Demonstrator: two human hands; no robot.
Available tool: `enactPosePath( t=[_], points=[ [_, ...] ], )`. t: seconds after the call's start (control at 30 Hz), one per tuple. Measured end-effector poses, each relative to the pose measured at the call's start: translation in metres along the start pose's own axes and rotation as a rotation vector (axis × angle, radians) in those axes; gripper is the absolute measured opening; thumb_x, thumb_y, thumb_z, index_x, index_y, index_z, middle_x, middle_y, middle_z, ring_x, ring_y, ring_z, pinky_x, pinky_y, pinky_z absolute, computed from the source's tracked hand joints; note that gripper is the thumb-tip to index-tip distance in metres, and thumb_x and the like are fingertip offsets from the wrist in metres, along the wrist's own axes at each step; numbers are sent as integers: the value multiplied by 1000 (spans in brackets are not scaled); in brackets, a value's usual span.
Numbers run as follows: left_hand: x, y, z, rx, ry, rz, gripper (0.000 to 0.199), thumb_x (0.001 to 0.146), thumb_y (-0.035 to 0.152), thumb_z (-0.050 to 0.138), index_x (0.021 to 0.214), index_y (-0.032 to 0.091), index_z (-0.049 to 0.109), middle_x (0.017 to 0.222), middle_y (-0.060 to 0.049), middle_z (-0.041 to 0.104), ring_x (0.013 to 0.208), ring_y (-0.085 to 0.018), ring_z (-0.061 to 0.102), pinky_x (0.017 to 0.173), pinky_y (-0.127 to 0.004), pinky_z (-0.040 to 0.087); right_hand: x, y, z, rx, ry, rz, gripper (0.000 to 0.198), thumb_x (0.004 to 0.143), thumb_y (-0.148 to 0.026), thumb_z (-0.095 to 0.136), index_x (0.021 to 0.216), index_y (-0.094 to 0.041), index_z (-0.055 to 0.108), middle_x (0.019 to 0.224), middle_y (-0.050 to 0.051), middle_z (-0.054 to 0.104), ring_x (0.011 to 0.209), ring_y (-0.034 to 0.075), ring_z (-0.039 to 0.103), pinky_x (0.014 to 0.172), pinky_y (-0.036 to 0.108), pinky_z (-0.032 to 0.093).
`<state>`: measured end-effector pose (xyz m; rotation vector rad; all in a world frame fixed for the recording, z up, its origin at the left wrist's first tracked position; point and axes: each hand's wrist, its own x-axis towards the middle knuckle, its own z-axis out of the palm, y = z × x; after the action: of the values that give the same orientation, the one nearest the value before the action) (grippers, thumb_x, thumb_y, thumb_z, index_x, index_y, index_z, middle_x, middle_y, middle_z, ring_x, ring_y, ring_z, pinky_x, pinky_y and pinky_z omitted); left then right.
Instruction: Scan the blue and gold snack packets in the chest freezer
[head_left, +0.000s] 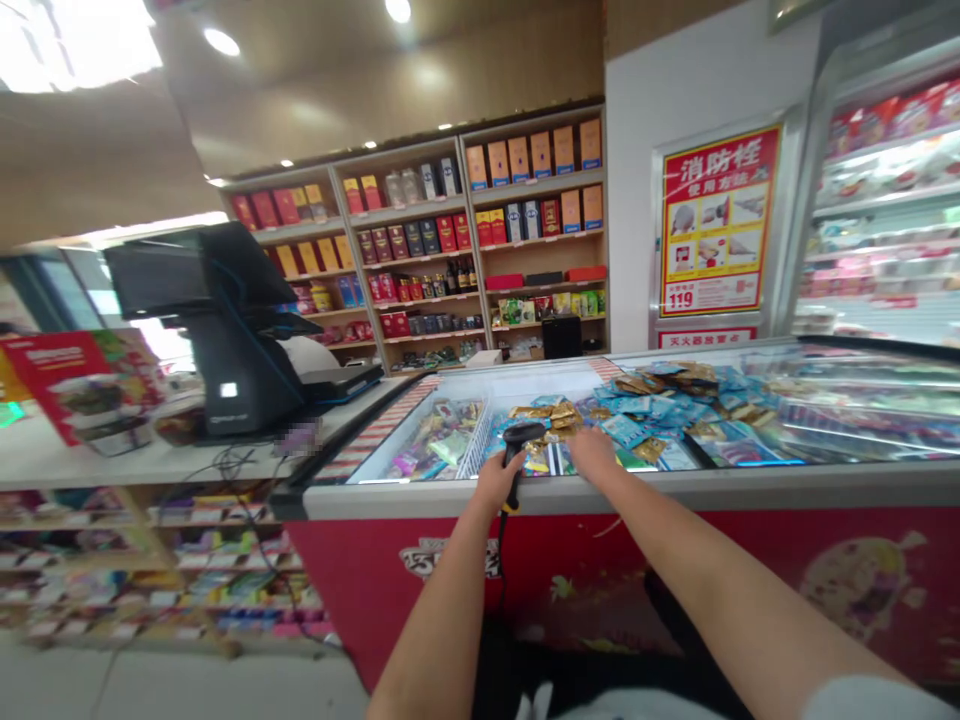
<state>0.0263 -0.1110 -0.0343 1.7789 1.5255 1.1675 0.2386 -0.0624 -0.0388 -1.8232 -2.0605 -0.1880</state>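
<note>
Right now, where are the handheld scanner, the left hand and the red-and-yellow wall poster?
Handheld scanner (521, 434): head view, on its dark top end.
Left hand (496, 484): head view, on the back of the hand.
Wall poster (718, 224): head view, mid printed face.
</note>
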Motion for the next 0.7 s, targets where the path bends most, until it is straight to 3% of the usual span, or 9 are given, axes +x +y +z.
enactPosePath(
  t=[0.07,0.17,0.33,0.43,0.57,0.7],
  points=[
    [0,0,0,8,-6,9,46,78,62,50,71,19,62,69,-4,68,67,-19,61,64,-28,41,-3,-1,-4,-21,36,-26,38,96,-26,36,99,-10,70,105,21,67,107,29,58,94,37,37],
    [-1,0,1,20,9,0,44,79,61,50,72,19,62,70,-4,67,68,-19,61,66,-28,41,-6,0,-6,-11,81,13,36,94,-33,43,109,-9,65,112,20,64,110,28,56,94,35,38],
    [-6,0,3,53,10,-10,42,79,57,52,80,18,67,72,-5,68,73,-20,62,69,-28,44,-2,13,8,19,-18,22,53,91,-52,43,120,-10,60,121,20,61,115,33,54,97,42,36],
    [-6,-2,5,75,22,-28,47,79,61,53,86,18,70,76,-6,68,75,-20,63,73,-30,46,6,21,20,54,-23,21,54,87,-54,49,118,-12,61,115,19,64,112,34,56,93,44,39],
    [-7,-3,5,71,9,-50,48,79,60,53,89,17,71,76,-6,68,77,-21,63,75,-31,48,7,29,26,159,38,12,54,79,-50,62,118,-12,61,113,17,64,109,31,58,91,39,42],
    [-8,0,4,13,-14,-72,45,78,57,57,90,16,71,79,-8,69,82,-23,63,78,-33,48,3,38,24,313,156,-3,57,67,-31,74,120,-13,60,112,15,62,113,27,56,93,33,43]
  ],
)
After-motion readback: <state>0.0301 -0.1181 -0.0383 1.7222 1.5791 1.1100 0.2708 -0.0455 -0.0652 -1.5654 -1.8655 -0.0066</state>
